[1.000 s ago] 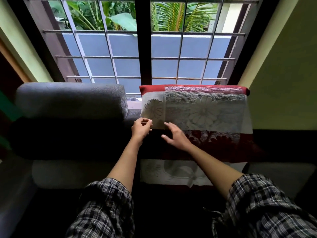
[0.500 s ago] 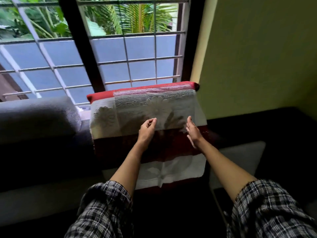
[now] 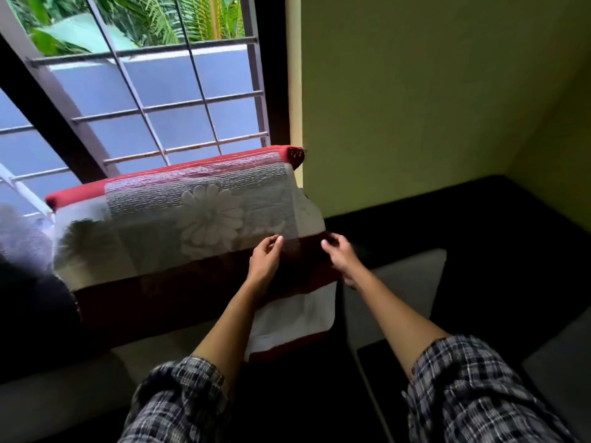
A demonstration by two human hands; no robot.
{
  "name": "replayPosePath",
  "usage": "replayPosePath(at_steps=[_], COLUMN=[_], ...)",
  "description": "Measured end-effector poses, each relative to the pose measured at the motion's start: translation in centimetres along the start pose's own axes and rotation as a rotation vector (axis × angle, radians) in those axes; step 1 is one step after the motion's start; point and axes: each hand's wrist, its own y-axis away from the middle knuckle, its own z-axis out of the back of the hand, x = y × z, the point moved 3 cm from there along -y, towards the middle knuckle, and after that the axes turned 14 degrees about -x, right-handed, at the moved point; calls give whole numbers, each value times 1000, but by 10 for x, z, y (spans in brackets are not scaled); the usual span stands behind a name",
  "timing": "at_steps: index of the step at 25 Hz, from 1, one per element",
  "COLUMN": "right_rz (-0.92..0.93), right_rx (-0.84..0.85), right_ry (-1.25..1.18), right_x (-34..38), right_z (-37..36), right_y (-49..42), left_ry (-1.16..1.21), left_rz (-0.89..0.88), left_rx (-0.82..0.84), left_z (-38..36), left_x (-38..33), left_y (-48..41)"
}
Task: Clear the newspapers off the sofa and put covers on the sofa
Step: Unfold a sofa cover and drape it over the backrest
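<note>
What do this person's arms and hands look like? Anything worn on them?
The left sleeve and right sleeve are checked, dark grey-blue with white lines, and end near the elbows, leaving the forearms bare. The left hand and right hand are bare too, with no gloves, watch or rings visible.

- Barred window (image 3: 179,100) up left, dark frame (image 3: 271,75), daylight pouring through.
- Palm fronds (image 3: 179,17) green beyond a pale outside wall (image 3: 96,81).
- Yellow-green wall (image 3: 415,91) fills the right.
</note>
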Motion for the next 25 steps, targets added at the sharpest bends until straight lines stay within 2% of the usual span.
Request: replayPosePath(at_steps=[2,5,11,14,17,20,25], right_rz=[51,198,285,215,238,171,-13], right_rx=[-22,-185,-311,-262,-241,-160,71], right_ry=[162,361,336,358,301,163,-112], right_x=[-9,-13,-8,-13,-11,-7,-2], right_z=[-1,1,12,11,2,-28,-99], right_y=[-10,-21,-25,-12,18,54,121], left_ry=[-43,-76,-27,57,147,198,280], left_rz=[2,-1,3,31,62,60,84], left_rx=[-21,-53,-53,-86,-132,-189,-293], left_z=[-7,-11,-8,4,29,72,165], left_x=[8,17,18,19,16,15,20], left_y=[-3,-7,-3,6,21,33,37])
